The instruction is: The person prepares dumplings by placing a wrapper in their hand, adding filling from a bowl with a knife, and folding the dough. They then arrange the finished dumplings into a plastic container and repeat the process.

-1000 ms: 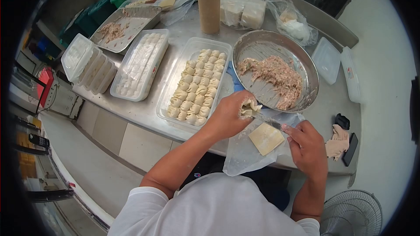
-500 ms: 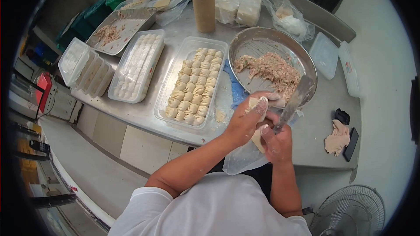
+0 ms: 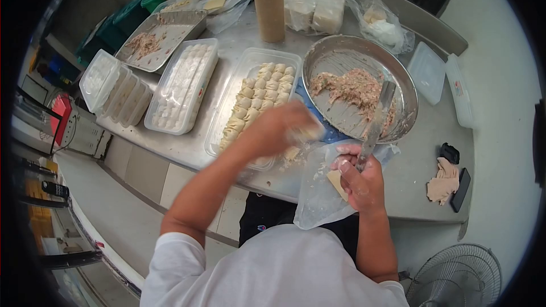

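By the steel pan, grips a spatula in the right hand, likely for quick access to meat filling; can't tell any grip in blurred left hand.

At centre, the blurred left hand crosses the right edge of an open plastic container of folded dumplings. Lower right of centre, the right hand grips a metal spatula, its blade crossing the near rim of a round metal pan of minced filling, beside a dough wrapper on plastic sheeting
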Action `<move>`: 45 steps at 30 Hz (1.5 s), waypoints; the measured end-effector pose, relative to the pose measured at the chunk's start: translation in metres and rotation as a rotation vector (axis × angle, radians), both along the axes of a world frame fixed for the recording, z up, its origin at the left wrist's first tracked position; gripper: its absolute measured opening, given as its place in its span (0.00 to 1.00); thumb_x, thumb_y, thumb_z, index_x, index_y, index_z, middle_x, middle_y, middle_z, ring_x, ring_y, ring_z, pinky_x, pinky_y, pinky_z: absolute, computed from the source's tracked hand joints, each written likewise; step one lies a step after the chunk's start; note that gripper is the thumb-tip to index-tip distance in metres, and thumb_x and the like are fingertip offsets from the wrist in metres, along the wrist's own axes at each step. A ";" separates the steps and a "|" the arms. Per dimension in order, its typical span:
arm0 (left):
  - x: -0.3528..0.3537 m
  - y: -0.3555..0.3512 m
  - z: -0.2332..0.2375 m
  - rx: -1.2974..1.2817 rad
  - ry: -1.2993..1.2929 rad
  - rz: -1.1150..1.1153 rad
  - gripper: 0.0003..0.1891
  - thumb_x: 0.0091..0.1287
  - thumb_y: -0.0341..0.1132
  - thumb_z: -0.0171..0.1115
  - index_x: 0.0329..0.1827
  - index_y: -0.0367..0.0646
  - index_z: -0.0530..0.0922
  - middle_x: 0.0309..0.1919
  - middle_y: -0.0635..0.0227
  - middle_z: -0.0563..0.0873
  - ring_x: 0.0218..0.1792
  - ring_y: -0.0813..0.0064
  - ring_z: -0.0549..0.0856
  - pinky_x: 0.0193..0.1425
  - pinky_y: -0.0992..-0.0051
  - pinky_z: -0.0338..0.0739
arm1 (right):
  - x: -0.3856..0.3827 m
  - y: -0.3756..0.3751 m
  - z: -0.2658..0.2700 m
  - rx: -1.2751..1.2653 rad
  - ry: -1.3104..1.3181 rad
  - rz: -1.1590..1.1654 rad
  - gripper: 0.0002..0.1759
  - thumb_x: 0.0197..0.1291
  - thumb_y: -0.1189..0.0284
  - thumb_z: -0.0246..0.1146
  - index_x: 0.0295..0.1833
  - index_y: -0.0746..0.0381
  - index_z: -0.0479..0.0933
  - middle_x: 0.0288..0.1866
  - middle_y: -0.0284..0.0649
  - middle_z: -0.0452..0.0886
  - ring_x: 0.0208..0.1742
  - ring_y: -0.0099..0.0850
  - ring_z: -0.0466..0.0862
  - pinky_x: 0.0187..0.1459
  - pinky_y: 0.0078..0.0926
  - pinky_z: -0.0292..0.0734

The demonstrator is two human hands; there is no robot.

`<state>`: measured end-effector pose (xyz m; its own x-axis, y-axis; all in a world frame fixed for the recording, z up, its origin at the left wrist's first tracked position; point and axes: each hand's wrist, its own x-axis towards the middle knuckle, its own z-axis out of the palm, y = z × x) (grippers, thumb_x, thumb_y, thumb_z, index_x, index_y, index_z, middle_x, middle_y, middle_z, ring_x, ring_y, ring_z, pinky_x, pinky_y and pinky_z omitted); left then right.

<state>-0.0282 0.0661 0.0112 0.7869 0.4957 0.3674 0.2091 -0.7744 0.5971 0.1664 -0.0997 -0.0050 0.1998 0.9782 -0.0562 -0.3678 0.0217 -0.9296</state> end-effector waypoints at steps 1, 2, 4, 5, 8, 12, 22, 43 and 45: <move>-0.010 0.031 -0.005 -0.011 0.024 0.038 0.17 0.53 0.27 0.75 0.46 0.47 0.86 0.48 0.64 0.86 0.51 0.63 0.86 0.58 0.67 0.81 | 0.001 -0.004 -0.001 -0.020 -0.066 -0.031 0.17 0.65 0.72 0.68 0.56 0.68 0.77 0.38 0.38 0.83 0.23 0.14 0.70 0.22 0.13 0.63; -0.020 0.058 -0.001 -0.031 0.046 0.142 0.14 0.56 0.28 0.74 0.45 0.44 0.85 0.46 0.62 0.85 0.49 0.62 0.85 0.57 0.66 0.81 | 0.006 -0.009 -0.005 -0.019 -0.064 -0.026 0.17 0.65 0.72 0.68 0.56 0.68 0.77 0.38 0.38 0.83 0.23 0.14 0.70 0.22 0.13 0.63; -0.044 0.111 -0.007 0.131 0.124 0.297 0.11 0.58 0.28 0.72 0.43 0.41 0.84 0.46 0.58 0.84 0.50 0.56 0.84 0.56 0.65 0.80 | 0.021 -0.017 -0.017 -0.046 -0.079 -0.061 0.15 0.64 0.72 0.69 0.53 0.67 0.78 0.37 0.39 0.83 0.22 0.14 0.69 0.21 0.14 0.62; -0.053 0.128 -0.006 0.136 0.127 0.300 0.11 0.58 0.28 0.72 0.43 0.41 0.84 0.46 0.58 0.84 0.50 0.56 0.84 0.56 0.65 0.80 | 0.024 -0.020 -0.018 -0.041 -0.075 -0.059 0.15 0.64 0.72 0.69 0.53 0.67 0.78 0.37 0.39 0.83 0.22 0.14 0.69 0.21 0.14 0.62; -0.058 0.155 -0.006 0.159 0.317 0.312 0.13 0.58 0.28 0.72 0.47 0.41 0.84 0.46 0.56 0.85 0.52 0.56 0.84 0.56 0.64 0.80 | 0.027 -0.026 -0.022 -0.117 -0.070 -0.114 0.14 0.63 0.71 0.70 0.50 0.66 0.79 0.35 0.39 0.83 0.21 0.15 0.68 0.21 0.14 0.61; -0.048 0.169 -0.027 0.204 0.302 0.235 0.16 0.59 0.23 0.66 0.51 0.42 0.83 0.48 0.56 0.87 0.53 0.54 0.84 0.57 0.62 0.79 | 0.027 -0.034 -0.028 -0.148 -0.104 -0.136 0.13 0.64 0.71 0.69 0.49 0.66 0.79 0.33 0.39 0.83 0.20 0.15 0.67 0.21 0.15 0.60; -0.043 0.170 -0.028 0.158 0.498 0.236 0.23 0.57 0.18 0.59 0.55 0.45 0.82 0.49 0.53 0.88 0.53 0.50 0.84 0.59 0.59 0.78 | 0.058 -0.032 0.007 -0.129 -0.729 -0.151 0.13 0.69 0.75 0.62 0.56 0.67 0.79 0.43 0.36 0.81 0.39 0.29 0.80 0.44 0.28 0.75; 0.092 -0.087 -0.076 -0.174 0.134 -0.410 0.15 0.55 0.32 0.71 0.46 0.39 0.84 0.45 0.56 0.81 0.53 0.52 0.81 0.58 0.57 0.75 | 0.103 0.058 0.034 0.062 -1.793 0.202 0.13 0.61 0.76 0.55 0.46 0.62 0.85 0.42 0.48 0.87 0.43 0.49 0.86 0.48 0.46 0.81; 0.093 -0.084 -0.078 -0.180 0.153 -0.426 0.16 0.55 0.33 0.71 0.47 0.40 0.84 0.46 0.56 0.81 0.53 0.52 0.81 0.58 0.57 0.75 | 0.112 0.060 0.035 0.069 -1.737 0.230 0.13 0.61 0.76 0.55 0.46 0.62 0.85 0.43 0.48 0.87 0.44 0.49 0.86 0.49 0.46 0.81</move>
<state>0.0646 -0.0177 -0.0670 0.9720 0.1627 0.1695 -0.0081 -0.6978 0.7163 0.2780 -0.0394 0.0301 -0.1527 0.9840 0.0922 0.9623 0.1693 -0.2130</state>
